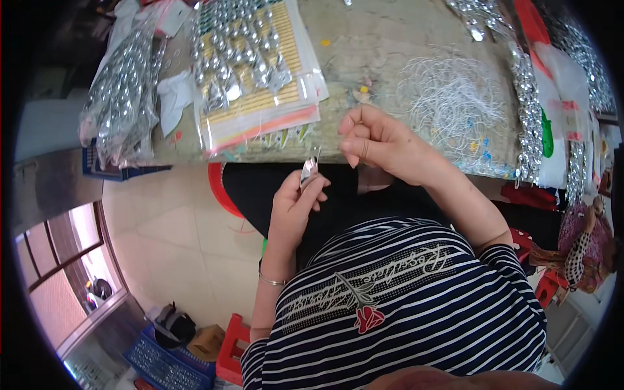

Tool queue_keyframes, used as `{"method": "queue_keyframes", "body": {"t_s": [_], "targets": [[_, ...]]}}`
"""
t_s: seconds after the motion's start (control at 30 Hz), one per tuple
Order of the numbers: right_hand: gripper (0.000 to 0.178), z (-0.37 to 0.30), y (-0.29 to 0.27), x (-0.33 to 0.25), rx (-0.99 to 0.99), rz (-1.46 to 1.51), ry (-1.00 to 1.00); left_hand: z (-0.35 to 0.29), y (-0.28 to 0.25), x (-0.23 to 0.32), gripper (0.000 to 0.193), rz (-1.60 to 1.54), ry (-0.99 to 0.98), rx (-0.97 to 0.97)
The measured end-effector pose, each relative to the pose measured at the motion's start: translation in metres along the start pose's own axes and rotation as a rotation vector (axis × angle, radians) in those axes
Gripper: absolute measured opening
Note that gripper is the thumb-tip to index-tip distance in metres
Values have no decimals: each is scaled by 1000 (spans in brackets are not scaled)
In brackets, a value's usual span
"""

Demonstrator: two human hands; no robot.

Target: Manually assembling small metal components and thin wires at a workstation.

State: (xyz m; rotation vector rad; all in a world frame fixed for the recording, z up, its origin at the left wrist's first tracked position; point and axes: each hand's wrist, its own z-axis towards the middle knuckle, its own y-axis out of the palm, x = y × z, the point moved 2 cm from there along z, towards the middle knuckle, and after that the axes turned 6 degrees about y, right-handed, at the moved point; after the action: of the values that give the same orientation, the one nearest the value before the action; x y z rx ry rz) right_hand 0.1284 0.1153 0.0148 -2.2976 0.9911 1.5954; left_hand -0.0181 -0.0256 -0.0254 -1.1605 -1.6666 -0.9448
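My left hand [298, 201] is closed round a small shiny silver piece [310, 170], held upright just off the table's near edge. A thin tip shows at its top; its exact kind is too small to tell. To the right and slightly higher, my right hand [383, 142] hovers over the table edge with thumb and forefinger pinched together. Whatever sits in that pinch, if anything, is too fine to make out. Right of this hand lies a loose tangle of white threads [452, 94]. Beyond my left hand, strings of silver teardrop beads [244, 55] rest on a yellow striped mat [296, 45].
A clear bag of silver beads [127, 84] lies at the table's left, beside a crumpled white tissue [174, 101]. Bead strands [528, 110] run along the right edge near a green piece [546, 133]. A red stool [233, 348] and a blue crate [162, 361] stand on the floor.
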Motion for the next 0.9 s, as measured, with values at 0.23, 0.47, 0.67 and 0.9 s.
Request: {"method": "queue_keyframes", "body": {"t_s": [0.23,0.47,0.67,0.9], "targets": [[11,2,22,34,-118,96,42,4,6,14,22,-110,85,-10],[15,0,24,37,-119,139,178,0,3,6,11,-89,81,50],[21,-5,31,40,-193,210,115,0,10,14,9,-81,130,74],[27,-12,28,32,-130,134,92,-1,12,11,9,-86,150,69]]}}
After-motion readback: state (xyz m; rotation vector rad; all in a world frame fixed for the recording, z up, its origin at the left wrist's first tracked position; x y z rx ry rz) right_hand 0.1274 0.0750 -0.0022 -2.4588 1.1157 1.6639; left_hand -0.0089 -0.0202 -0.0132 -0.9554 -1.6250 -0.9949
